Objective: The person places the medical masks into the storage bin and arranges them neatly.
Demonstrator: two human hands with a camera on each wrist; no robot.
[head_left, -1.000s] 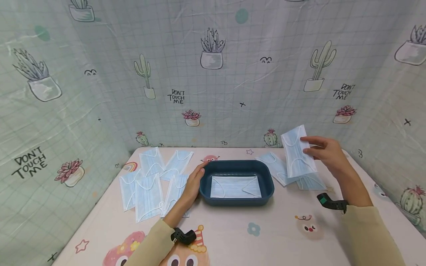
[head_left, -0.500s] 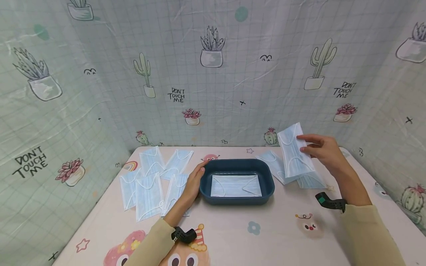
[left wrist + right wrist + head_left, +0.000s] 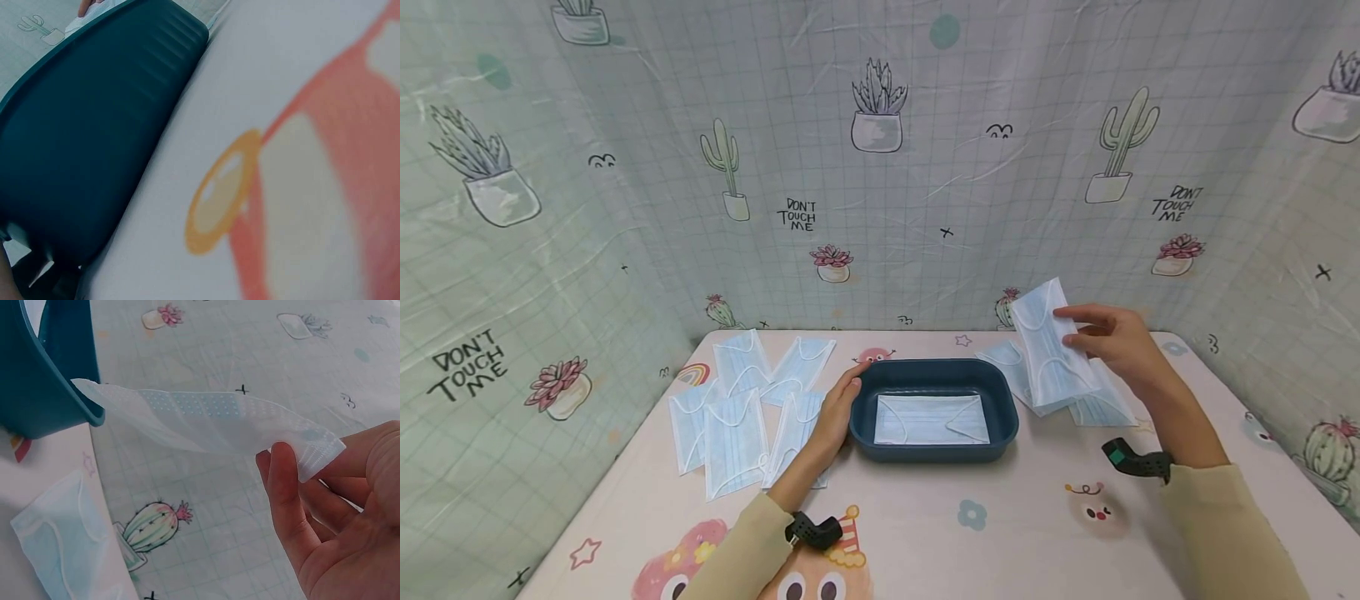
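Note:
My right hand (image 3: 1112, 343) pinches a pale blue disposable face mask (image 3: 1051, 350) near its upper right edge. That mask hangs tilted above the right-hand masks; the right wrist view shows it side-on between thumb and fingers. My left hand (image 3: 831, 421) lies against the left side of a dark blue rectangular bin (image 3: 934, 454), its fingers fairly straight along the wall. Inside the bin, another mask (image 3: 917, 421) lies flat. The bin's side wall (image 3: 94, 125) fills much of the left wrist view, where the left fingers are mostly dark.
Several face masks (image 3: 735, 446) are spread, partly overlapping, left of the bin. To its right, a mask (image 3: 1003, 358) and another mask (image 3: 1101, 408) lie partly hidden behind the held one. A patterned cloth wall (image 3: 880, 208) rises behind the table (image 3: 917, 533).
My right hand has carried the pinched mask a little leftward, closer to the bin. The left hand and the bin have stayed put.

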